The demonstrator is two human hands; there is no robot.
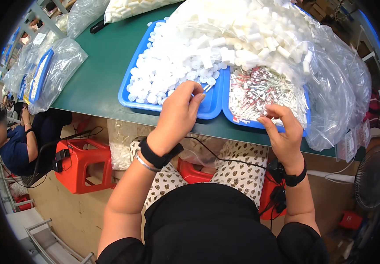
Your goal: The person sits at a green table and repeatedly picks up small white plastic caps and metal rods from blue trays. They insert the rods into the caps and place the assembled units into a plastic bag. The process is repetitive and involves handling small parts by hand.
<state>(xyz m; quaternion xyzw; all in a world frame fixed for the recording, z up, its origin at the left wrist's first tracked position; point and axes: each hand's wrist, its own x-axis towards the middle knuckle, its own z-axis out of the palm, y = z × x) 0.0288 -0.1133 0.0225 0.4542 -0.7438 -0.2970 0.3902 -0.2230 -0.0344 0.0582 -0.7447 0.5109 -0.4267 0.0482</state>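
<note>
My left hand (179,110) hovers over the near edge of the left blue tray (210,110), its thumb and fingertips pinched together; what they hold, if anything, is hidden. White round plastic caps (159,72) are heaped in that tray, and a couple of thin white pieces (208,88) lie just beyond my fingertips. My right hand (284,130) is at the near rim of the right blue tray (229,112). Its thumb and index finger also pinch together, on something too small to make out. This tray is full of small white-headed parts with thin red and silvery wires (265,90).
A clear bag of short white cylinders (251,35) lies over the trays' far side. Crumpled plastic bags (339,88) sit at right on the green table (97,66). A person (18,141) sits at left near a red stool (84,165). A fan (375,176) stands at right.
</note>
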